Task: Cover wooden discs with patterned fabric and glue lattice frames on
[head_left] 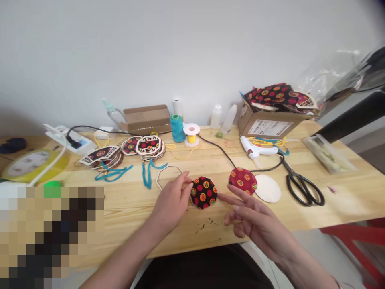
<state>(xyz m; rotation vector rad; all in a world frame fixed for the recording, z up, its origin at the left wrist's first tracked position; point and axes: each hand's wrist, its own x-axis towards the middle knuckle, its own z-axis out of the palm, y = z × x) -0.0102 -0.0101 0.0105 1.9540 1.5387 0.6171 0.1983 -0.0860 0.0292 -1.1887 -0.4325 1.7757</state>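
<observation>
My left hand rests on the wooden table, its fingertips touching the left edge of a black fabric-covered disc with red and yellow dots. A thin white octagonal frame lies just behind that hand. My right hand hovers open to the right of the black disc, fingers stretched out, holding nothing. Beyond it lie a red patterned disc and a plain white disc.
Black scissors and a white glue gun lie at the right. A cardboard box holds patterned fabric. Teal thread spool, yellow spool, finished ornaments, teal cords, power strip and tape sit behind and left.
</observation>
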